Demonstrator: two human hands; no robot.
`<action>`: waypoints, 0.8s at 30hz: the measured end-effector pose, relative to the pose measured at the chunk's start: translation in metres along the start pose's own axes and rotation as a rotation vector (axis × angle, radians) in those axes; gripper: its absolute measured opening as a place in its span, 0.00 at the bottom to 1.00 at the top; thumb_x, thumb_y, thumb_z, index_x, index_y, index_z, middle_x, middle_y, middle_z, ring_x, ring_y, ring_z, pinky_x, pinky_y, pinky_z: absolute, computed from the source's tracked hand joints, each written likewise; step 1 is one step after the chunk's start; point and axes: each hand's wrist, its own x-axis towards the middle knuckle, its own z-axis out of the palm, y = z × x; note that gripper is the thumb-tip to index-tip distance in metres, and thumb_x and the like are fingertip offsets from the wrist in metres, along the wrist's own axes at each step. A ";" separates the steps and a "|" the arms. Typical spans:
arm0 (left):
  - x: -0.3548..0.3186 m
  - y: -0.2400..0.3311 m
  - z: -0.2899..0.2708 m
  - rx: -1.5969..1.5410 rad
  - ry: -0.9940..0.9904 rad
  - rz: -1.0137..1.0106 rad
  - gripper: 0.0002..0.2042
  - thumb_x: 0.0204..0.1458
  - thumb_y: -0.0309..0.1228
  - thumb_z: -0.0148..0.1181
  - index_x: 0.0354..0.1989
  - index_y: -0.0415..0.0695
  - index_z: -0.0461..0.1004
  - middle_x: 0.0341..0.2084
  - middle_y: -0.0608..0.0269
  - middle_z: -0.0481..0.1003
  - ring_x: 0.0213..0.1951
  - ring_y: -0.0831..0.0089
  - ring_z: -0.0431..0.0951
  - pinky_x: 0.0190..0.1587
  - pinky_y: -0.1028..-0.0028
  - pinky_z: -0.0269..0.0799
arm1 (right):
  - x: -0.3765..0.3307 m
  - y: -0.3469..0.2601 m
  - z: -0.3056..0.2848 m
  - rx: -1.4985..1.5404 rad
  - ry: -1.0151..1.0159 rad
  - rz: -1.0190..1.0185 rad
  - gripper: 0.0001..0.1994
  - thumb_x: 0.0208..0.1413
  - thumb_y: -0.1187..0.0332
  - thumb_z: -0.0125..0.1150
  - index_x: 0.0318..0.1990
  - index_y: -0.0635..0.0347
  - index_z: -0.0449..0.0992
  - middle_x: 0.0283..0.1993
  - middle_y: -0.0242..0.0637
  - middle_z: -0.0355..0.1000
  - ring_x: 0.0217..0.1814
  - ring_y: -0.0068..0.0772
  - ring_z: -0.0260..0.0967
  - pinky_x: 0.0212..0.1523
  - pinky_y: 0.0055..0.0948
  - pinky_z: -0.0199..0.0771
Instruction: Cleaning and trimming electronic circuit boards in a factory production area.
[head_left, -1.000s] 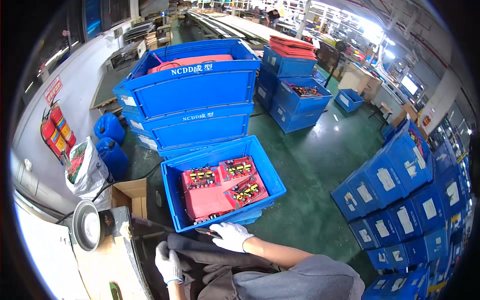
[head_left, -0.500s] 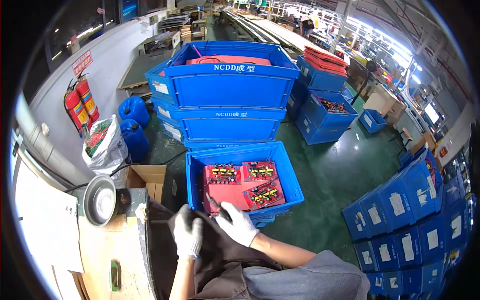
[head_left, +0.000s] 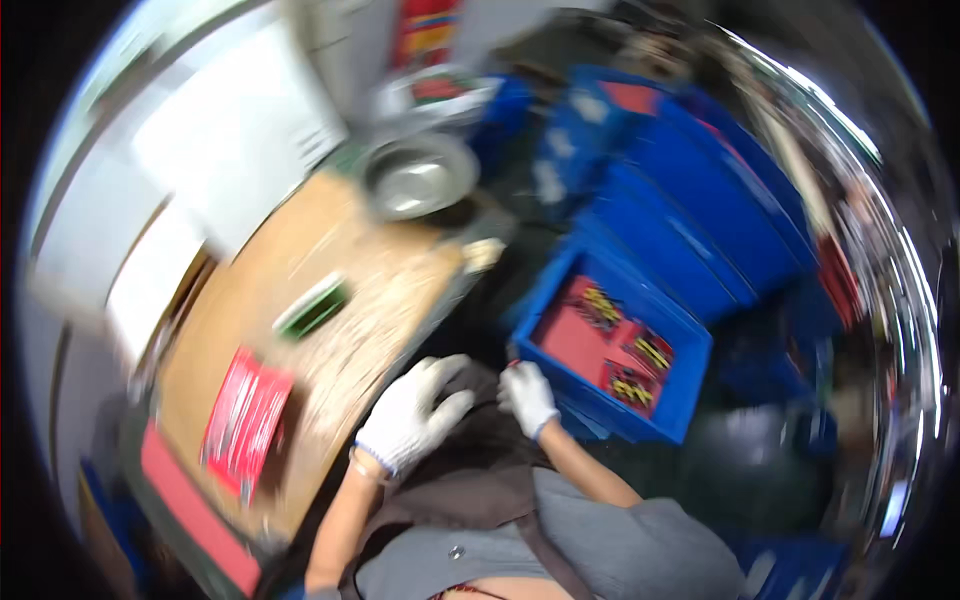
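Gloved left hand (head_left: 412, 412) now rests on the dark apron, fingers loosely curled and empty; right hand (head_left: 527, 396), fingers released, has drawn back from the blue crate (head_left: 690, 352) of red parts, now beside the table (head_left: 400, 290).

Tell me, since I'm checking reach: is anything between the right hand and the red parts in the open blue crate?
Nothing visible blocks it. The right hand sits just outside the blue crate at its near corner, and only the crate's low wall separates it from the red parts. The picture is blurred, so small obstacles could be missed.
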 end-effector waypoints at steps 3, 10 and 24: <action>-0.033 0.024 -0.044 -0.140 0.102 -0.205 0.22 0.58 0.31 0.61 0.61 0.36 0.73 0.50 0.45 0.78 0.52 0.56 0.80 0.56 0.63 0.75 | -0.024 -0.061 0.015 0.192 -0.018 -0.296 0.09 0.69 0.71 0.53 0.54 0.56 0.68 0.35 0.33 0.71 0.29 0.21 0.70 0.27 0.23 0.73; -0.121 0.040 -0.089 -0.262 0.534 -0.439 0.18 0.57 0.27 0.61 0.56 0.35 0.76 0.40 0.54 0.81 0.43 0.70 0.80 0.50 0.70 0.76 | -0.046 -0.130 0.064 -0.198 -0.266 -0.891 0.23 0.68 0.72 0.55 0.68 0.66 0.65 0.53 0.40 0.74 0.51 0.29 0.74 0.54 0.29 0.76; -0.248 -0.041 -0.103 -0.760 1.528 -0.982 0.22 0.65 0.42 0.57 0.56 0.34 0.73 0.43 0.56 0.79 0.38 0.72 0.81 0.42 0.72 0.78 | -0.052 -0.207 0.126 -0.664 -0.578 -1.180 0.26 0.53 0.72 0.69 0.61 0.64 0.73 0.50 0.46 0.76 0.49 0.39 0.77 0.53 0.33 0.76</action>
